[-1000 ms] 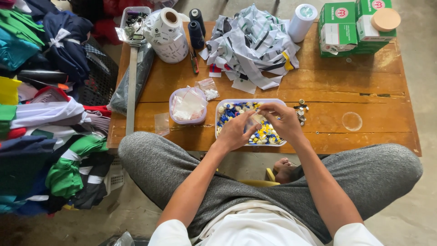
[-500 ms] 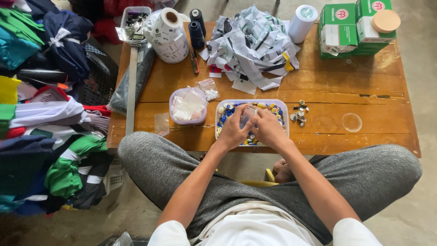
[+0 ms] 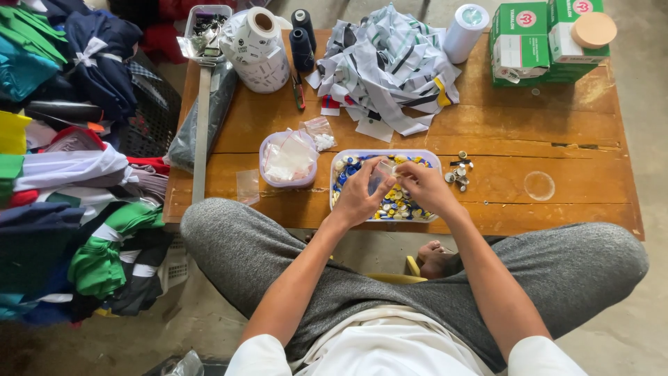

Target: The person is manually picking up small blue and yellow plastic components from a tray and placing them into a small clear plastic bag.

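Both hands hover over a shallow rectangular tray (image 3: pixel 339 159) full of small blue, white and yellow buttons (image 3: pixel 393 206), near the front edge of a low wooden table (image 3: pixel 515 146). My left hand (image 3: pixel 360 196) and my right hand (image 3: pixel 424 186) together pinch a small clear plastic bag (image 3: pixel 381 172) between their fingertips, just above the tray. A few loose metal buttons (image 3: pixel 459 172) lie on the wood to the right of the tray.
A small tub of clear bags (image 3: pixel 287 160) stands left of the tray. A heap of cut fabric labels (image 3: pixel 390 66), thread cones (image 3: pixel 303 40), a label roll (image 3: pixel 261 49), a white spool (image 3: pixel 465 31) and green boxes (image 3: pixel 529 42) fill the back. Folded garments (image 3: pixel 62 181) pile at left.
My hands drew closer together over the tray; the right one came back from its right end, and both now hold the small clear bag.
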